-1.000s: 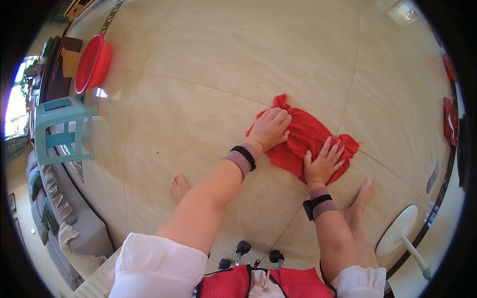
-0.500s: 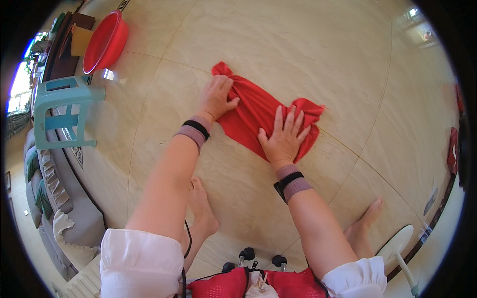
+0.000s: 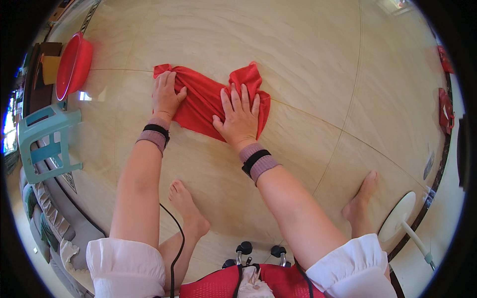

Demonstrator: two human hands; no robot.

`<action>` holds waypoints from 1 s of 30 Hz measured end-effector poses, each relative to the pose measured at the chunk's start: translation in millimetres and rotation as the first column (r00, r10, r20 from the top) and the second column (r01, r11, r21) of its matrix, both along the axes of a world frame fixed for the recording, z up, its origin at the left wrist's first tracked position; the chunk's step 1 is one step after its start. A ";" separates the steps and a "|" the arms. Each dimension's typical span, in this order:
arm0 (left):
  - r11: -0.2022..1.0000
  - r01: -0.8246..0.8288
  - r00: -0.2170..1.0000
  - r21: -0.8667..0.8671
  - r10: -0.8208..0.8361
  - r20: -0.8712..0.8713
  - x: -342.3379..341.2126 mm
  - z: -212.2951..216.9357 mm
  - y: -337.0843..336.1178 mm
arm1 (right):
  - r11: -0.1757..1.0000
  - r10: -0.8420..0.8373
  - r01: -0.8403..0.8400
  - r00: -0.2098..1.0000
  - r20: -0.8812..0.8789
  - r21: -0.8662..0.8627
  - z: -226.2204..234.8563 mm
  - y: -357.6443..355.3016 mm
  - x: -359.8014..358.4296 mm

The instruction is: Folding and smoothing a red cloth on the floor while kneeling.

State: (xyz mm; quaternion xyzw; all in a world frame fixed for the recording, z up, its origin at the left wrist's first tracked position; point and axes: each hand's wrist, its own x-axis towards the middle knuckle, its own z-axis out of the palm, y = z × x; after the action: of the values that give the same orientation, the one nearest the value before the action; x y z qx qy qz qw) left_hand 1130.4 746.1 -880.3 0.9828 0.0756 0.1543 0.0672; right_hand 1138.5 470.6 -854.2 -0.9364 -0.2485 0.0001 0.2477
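A crumpled red cloth (image 3: 198, 116) lies on the tiled floor, folded and bunched up at its right end. On its left end rests my left hand (image 3: 168, 95), the fingers close together and slightly bent, the thumb held apart. Over the right part, my right hand (image 3: 239, 115) presses down flat with its fingers spread. Neither palm can be seen. Both wrists wear a mauve cuff with a black band.
A red basin (image 3: 75, 64) and a pale blue plastic stool (image 3: 52, 141) stand at the left, near a grey sofa (image 3: 69, 208). My bare feet are on either side. A round white base with a pole (image 3: 400, 213) is at the lower right. Caster wheels (image 3: 243, 247) show below.
Both hands and the cloth sit further left in the picture. The view has shifted too, with the basin and stool nearer the left rim. Both hands stay on the cloth.
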 end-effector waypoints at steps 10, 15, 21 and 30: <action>0.996 0.068 0.997 -0.056 -0.066 0.027 0.9 1.4 -138.3 | 0.984 -0.132 0.137 0.990 0.051 -0.116 -4.1 -136.4 3.6; 0.980 0.146 0.987 -0.133 -0.153 -0.048 10.1 9.0 -247.7 | 0.937 -0.253 0.261 0.965 0.063 -0.232 -6.9 -235.0 -1.7; 0.958 0.224 0.970 -0.176 -0.237 -0.057 17.1 15.0 -350.9 | 0.882 -0.352 0.362 0.932 0.088 -0.302 -15.2 -329.3 -16.5; 0.927 0.334 0.933 -0.173 -0.351 -0.082 24.9 14.2 -450.0 | 0.822 -0.459 0.474 0.879 0.126 -0.316 -24.7 -391.4 -26.5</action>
State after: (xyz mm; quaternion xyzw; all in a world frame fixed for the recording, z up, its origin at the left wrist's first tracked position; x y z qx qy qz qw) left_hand 1155.3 296.1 -866.1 0.9796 -0.0818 0.0785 0.1657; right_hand 1112.0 79.1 -878.9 -0.9967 -0.0136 -0.0385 0.0706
